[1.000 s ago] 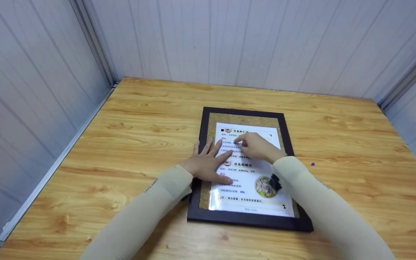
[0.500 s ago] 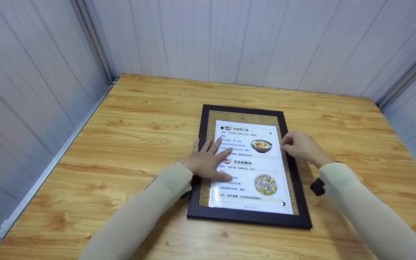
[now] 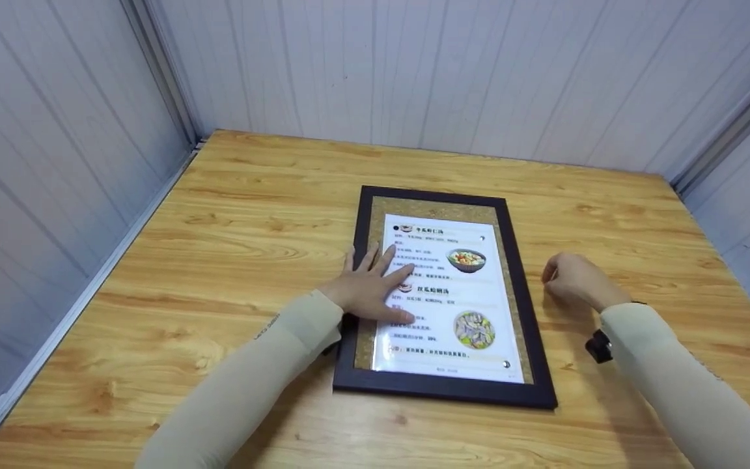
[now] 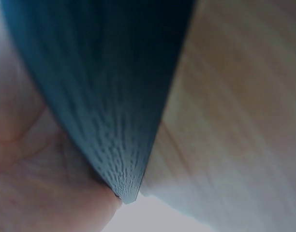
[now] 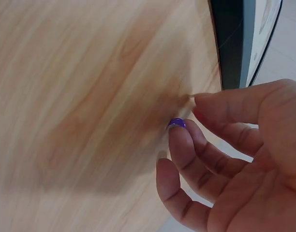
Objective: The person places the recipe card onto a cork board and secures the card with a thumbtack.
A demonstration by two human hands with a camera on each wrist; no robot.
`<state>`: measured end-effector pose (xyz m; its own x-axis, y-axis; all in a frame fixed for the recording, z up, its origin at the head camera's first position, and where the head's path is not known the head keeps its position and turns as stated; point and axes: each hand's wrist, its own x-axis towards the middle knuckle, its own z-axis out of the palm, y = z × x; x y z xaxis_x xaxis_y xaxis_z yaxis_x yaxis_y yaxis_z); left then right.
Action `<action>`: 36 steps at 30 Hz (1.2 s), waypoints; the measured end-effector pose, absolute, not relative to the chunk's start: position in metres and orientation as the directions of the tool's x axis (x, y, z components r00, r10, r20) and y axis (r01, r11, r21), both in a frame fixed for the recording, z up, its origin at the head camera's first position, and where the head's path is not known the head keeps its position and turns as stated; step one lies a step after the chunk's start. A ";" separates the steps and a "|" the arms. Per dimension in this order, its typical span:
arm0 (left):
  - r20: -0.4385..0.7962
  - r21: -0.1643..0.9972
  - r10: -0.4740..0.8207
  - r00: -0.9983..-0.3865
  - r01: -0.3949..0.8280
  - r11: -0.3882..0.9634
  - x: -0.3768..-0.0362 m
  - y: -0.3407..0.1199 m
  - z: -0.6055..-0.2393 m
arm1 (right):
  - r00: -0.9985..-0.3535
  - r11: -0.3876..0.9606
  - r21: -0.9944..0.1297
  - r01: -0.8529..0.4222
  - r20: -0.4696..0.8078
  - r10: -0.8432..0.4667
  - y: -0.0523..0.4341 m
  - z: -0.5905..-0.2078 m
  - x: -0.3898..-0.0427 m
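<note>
The left hand (image 3: 370, 290) lies flat with fingers spread and straight, pressing down on the left side of the frame (image 3: 441, 391); the palm is over the dark left rail and the cork border, the fingertips reach onto the printed sheet (image 3: 445, 296) inside. In the left wrist view the hand (image 4: 37, 188) shows only as blurred skin against the dark frame edge (image 4: 104, 96).

The frame lies flat on the wooden table (image 3: 232, 215), about midway between the left and right edges, its long sides running from the near edge towards the far wall. The sheet shows text and two pictures of bowls of food.

The right hand (image 3: 573, 280) is over the bare table just beside the frame's right rail, not touching the frame. Its fingers are curled, and in the right wrist view the fingertips (image 5: 182, 137) are closing on a small purple pin (image 5: 176, 123) that sits on the wood near the frame edge (image 5: 232, 43). Whether it is actually gripped yet I cannot tell.
</note>
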<state>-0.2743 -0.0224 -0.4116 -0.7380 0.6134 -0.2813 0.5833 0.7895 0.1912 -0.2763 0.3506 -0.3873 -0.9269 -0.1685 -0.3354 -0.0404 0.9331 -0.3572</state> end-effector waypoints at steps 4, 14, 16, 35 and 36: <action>-0.274 0.202 0.621 -0.735 0.587 0.784 -0.274 -0.023 -0.411 | -0.935 0.937 -0.345 -0.045 -0.317 -0.161 0.351 -0.385 -0.276; -0.271 0.211 0.622 -0.734 0.585 0.783 -0.273 -0.025 -0.408 | -0.933 0.937 -0.348 -0.022 -0.330 -0.144 0.354 -0.391 -0.276; -0.270 0.209 0.627 -0.731 0.591 0.779 -0.273 -0.025 -0.409 | -0.937 0.934 -0.355 -0.029 -0.315 -0.149 0.356 -0.392 -0.276; -0.278 0.215 0.624 -0.730 0.586 0.781 -0.273 -0.024 -0.410 | -0.972 0.833 -0.541 -0.116 -0.108 -0.206 0.302 -0.384 -0.268; -0.281 0.214 0.623 -0.730 0.586 0.782 -0.273 -0.024 -0.410 | -0.970 0.818 -0.561 -0.129 -0.100 -0.222 0.296 -0.383 -0.267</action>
<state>-0.2731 -0.0239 -0.4102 -0.7299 0.6233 -0.2806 0.5856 0.7819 0.2137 -0.2670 0.2958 -0.3834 -0.9699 -0.2220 -0.1002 -0.1292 0.8177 -0.5610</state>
